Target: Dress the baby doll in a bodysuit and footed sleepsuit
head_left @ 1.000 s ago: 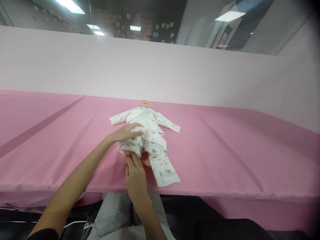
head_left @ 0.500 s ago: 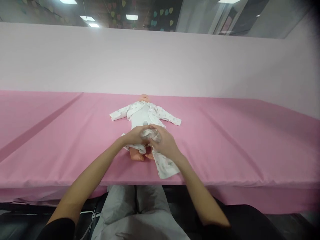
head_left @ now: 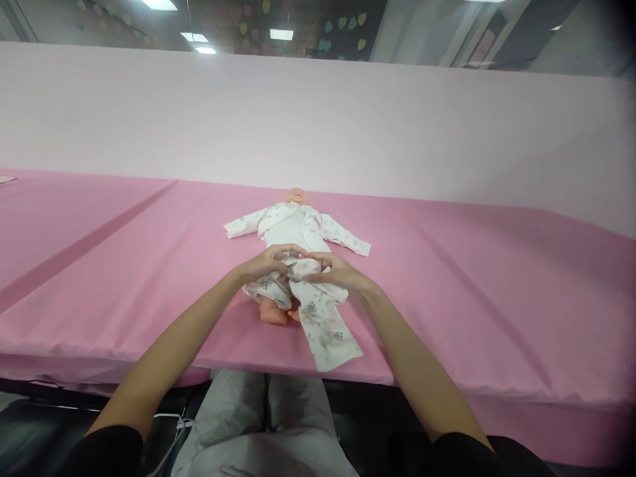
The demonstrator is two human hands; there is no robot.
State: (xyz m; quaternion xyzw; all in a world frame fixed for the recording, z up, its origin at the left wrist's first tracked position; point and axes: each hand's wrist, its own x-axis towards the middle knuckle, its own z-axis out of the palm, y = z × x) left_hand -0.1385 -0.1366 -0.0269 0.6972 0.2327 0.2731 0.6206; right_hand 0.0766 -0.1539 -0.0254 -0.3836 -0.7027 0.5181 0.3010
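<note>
A baby doll (head_left: 297,195) lies on its back, head toward the far edge of the table. It wears a white printed top (head_left: 342,235) with both sleeves spread out. White printed baby pants (head_left: 325,324) are gathered over its lower body, one leg hanging flat toward me. My left hand (head_left: 265,262) is closed on the left side of the bunched waistband. My right hand (head_left: 340,271) pinches the same fabric from the right, fingertips close to the left ones. Below the cloth a bare doll leg (head_left: 272,311) shows at left; the other is mostly covered.
The pink table cover (head_left: 472,285) spreads to both sides, with soft creases. A white wall (head_left: 318,119) rises behind the table, with glass above it. At the far left edge lies a small pale flat item (head_left: 6,179). My lap (head_left: 268,424) is against the near edge.
The hands have drawn slightly apart and the bunched fabric between them is more opened out. More of the hanging pant leg shows. The view has shifted a little.
</note>
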